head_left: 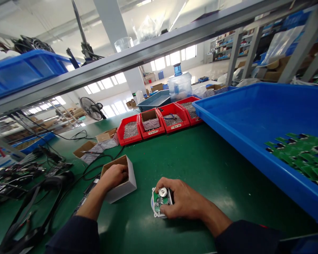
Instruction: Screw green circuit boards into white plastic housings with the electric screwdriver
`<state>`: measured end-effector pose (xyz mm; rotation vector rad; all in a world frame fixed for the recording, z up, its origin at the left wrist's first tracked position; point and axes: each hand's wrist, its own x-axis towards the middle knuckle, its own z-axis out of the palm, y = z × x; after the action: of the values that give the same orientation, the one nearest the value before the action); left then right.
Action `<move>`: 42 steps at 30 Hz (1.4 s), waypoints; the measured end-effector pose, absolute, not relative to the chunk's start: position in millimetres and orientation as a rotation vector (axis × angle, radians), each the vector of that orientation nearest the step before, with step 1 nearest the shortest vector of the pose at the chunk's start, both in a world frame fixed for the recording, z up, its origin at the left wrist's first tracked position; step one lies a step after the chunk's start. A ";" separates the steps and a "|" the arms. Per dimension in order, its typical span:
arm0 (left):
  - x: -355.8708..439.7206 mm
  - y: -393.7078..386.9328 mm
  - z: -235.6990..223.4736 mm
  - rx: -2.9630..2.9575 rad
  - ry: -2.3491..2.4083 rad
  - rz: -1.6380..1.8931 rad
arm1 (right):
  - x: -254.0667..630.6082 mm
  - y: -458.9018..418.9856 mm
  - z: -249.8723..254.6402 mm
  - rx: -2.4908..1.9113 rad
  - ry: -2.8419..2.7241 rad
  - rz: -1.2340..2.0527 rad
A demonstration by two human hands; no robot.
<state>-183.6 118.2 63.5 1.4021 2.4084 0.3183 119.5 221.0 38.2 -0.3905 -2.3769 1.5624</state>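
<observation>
My right hand grips a small white plastic housing by its sides, with thumb and fingers on opposite edges. Inside the housing sits a green circuit board, and a round silver metal part stands on it. My left hand reaches into an open white cardboard box on the left. Its fingertips are down inside the box, so what they touch is hidden.
Red bins of small metal parts stand in a row behind. At right, a large blue tray holds several green circuit boards. Black cables and a strap lie at left. A metal shelf crosses above the green bench.
</observation>
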 end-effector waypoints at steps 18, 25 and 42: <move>-162.4 100.3 83.0 1.053 2.161 1.396 | 119.3 221.8 35.2 -0.381 -2.373 1.584; -101.2 89.9 99.1 1.055 1.779 1.264 | 119.8 221.5 35.4 -0.387 -2.366 1.561; -44.7 99.0 103.9 1.290 1.698 0.698 | 119.5 220.6 32.5 -0.371 -2.354 1.542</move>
<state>-44.7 99.0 103.9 1.2901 1.6984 0.6981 119.5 220.6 32.5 -0.3707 -2.3536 1.5419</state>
